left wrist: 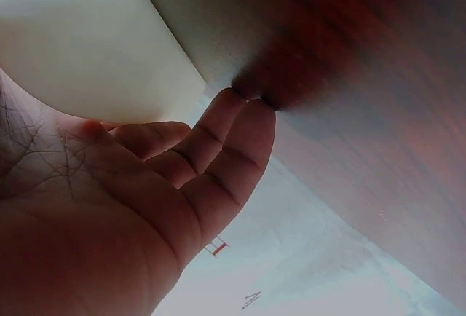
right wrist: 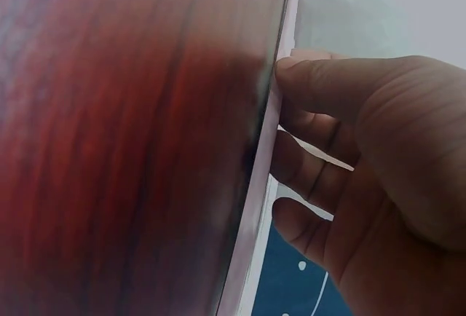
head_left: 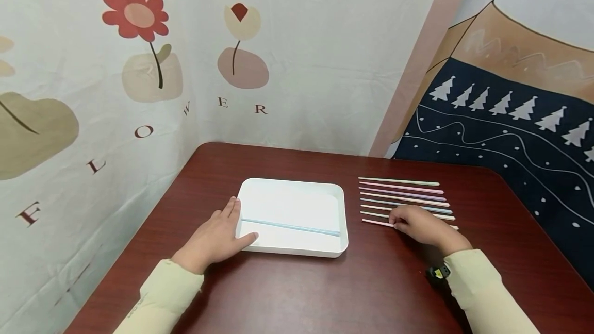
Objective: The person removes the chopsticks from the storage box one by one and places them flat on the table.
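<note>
A white rectangular tray [head_left: 287,202] lies on the table with a light blue chopstick [head_left: 290,227] across its near half. My left hand [head_left: 215,238] rests against the tray's left side, fingers extended and thumb over the near left rim. In the left wrist view, its fingertips [left wrist: 251,123] reach down to the tabletop beside the tray's pale wall. To the right, my right hand [head_left: 424,226] pinches the nearest pink chopstick [head_left: 377,222] between thumb and fingers. The right wrist view shows this pink chopstick [right wrist: 255,207] close along the tabletop, with the thumb [right wrist: 313,83] on it.
Several pastel chopsticks, among them a green one [head_left: 399,181] at the far end, lie parallel right of the tray. The dark red table [head_left: 297,293] meets a flower-print cloth [head_left: 315,66] at the back and left. A navy tree-print cloth [head_left: 464,138] hangs at the right.
</note>
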`<state>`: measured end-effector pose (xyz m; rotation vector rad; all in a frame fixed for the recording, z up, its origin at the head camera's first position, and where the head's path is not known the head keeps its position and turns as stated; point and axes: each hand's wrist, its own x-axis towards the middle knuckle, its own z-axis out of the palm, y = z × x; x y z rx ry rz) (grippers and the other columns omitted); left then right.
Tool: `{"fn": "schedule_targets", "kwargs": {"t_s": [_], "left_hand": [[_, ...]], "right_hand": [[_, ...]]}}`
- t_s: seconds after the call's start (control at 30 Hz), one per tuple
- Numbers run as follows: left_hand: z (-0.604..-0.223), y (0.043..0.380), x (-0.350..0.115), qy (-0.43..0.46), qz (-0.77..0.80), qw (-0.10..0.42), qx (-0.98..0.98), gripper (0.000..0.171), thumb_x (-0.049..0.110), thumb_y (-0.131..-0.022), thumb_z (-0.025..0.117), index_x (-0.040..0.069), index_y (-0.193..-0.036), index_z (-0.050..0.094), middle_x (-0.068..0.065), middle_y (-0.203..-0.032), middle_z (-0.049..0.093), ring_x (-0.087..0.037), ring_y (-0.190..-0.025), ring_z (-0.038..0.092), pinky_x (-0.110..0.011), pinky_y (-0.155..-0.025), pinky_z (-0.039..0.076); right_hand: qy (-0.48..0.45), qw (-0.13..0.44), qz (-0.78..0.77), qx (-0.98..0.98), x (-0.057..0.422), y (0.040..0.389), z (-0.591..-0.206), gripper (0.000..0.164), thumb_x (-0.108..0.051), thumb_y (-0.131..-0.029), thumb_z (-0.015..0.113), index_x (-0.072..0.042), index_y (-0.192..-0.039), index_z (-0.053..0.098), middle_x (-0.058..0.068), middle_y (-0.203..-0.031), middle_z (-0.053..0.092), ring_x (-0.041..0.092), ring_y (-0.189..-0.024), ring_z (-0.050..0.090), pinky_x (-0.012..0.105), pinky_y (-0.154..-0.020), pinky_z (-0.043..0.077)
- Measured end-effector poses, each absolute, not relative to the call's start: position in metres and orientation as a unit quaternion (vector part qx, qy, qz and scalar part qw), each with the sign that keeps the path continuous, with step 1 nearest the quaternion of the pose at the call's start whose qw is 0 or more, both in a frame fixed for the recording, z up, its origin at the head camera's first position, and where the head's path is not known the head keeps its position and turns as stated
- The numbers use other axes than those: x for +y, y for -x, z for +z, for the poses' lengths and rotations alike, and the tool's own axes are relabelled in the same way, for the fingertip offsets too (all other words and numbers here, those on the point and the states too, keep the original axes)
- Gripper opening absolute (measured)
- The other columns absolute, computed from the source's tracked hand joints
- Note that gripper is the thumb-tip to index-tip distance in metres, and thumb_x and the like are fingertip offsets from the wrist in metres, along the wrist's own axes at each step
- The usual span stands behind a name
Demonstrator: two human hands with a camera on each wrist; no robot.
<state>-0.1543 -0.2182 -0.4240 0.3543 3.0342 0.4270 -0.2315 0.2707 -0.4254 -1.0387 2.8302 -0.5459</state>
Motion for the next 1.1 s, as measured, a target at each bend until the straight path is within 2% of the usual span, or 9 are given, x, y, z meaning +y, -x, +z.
{"fn": "schedule_targets", "kwargs": {"t_s": [0.27,0.47,0.7,1.1], "left_hand": [[-0.424,0.154,-0.217,-0.113,0.140,0.032,0.983,0.102,0.064,-0.093,0.052,-0.014,-0.151,0.021,-0.031,-0.158,0.020,-0.056,-0.134,0.034,-0.059,-0.109,0.031],[-0.423,0.153,-0.218,-0.113,0.139,0.030,0.983,0.100,0.061,-0.094,0.054,-0.015,-0.150,0.021,-0.031,-0.158,0.020,-0.055,-0.135,0.033,-0.059,-0.110,0.030],[-0.422,0.153,-0.217,-0.114,0.143,0.032,0.983,0.099,0.060,-0.094,0.054,-0.014,-0.151,0.021,-0.031,-0.158,0.020,-0.055,-0.136,0.032,-0.059,-0.110,0.029],[-0.423,0.153,-0.216,-0.110,0.144,0.035,0.983,0.099,0.061,-0.093,0.054,-0.013,-0.151,0.022,-0.029,-0.159,0.019,-0.052,-0.138,0.032,-0.058,-0.111,0.029]], "right_hand": [[0.329,0.043,-0.181,0.926,0.268,0.232,-0.422,0.017,0.002,-0.090,0.068,-0.015,-0.091,0.067,-0.012,-0.082,0.058,0.005,-0.075,0.051,0.032,-0.066,0.048],[0.324,0.020,-0.199,0.925,0.252,0.236,-0.401,0.012,0.000,-0.091,0.067,-0.011,-0.096,0.070,-0.006,-0.088,0.065,0.010,-0.081,0.058,0.037,-0.073,0.052],[0.319,0.031,-0.238,0.917,0.207,0.244,-0.382,0.010,-0.009,-0.093,0.069,-0.015,-0.101,0.071,-0.008,-0.093,0.064,0.012,-0.083,0.058,0.035,-0.076,0.053],[0.378,0.065,-0.264,0.885,0.118,0.264,-0.373,0.011,-0.012,-0.094,0.069,-0.012,-0.106,0.071,-0.008,-0.094,0.064,0.013,-0.082,0.056,0.032,-0.072,0.050]]}}
